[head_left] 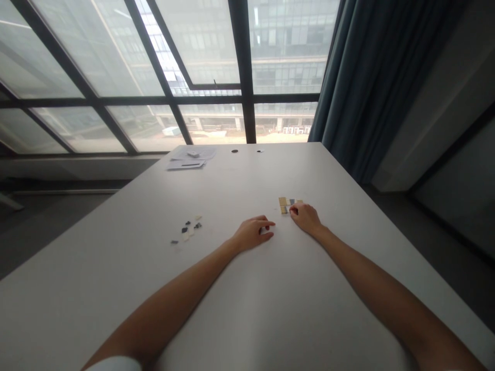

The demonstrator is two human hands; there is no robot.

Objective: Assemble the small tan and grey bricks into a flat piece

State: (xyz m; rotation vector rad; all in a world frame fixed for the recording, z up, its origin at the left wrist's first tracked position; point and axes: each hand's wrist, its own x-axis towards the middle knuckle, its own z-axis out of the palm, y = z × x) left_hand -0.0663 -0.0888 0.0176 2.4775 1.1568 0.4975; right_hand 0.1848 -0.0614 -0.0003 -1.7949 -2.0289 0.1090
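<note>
My right hand (305, 217) is at the right of the table, its fingers pinched together at the near edge of a small block of flat yellow and dark pieces (283, 202) laid side by side. Whatever is between those fingertips is too small to make out, and the hand hides part of the block. Just left of it, my left hand (253, 233) rests on the table with thumb and index finger apart and nothing visible between them. Further left lie several loose small pieces, some dark (184, 230), some pale yellow (186, 237).
The white table (240, 185) reaches to the windows. At its far left are papers (193, 153) with a small white object on top. A dark round hole (234, 151) and a small dark-and-white item (260, 151) are near the far edge. A blue curtain (359, 93) hangs at right.
</note>
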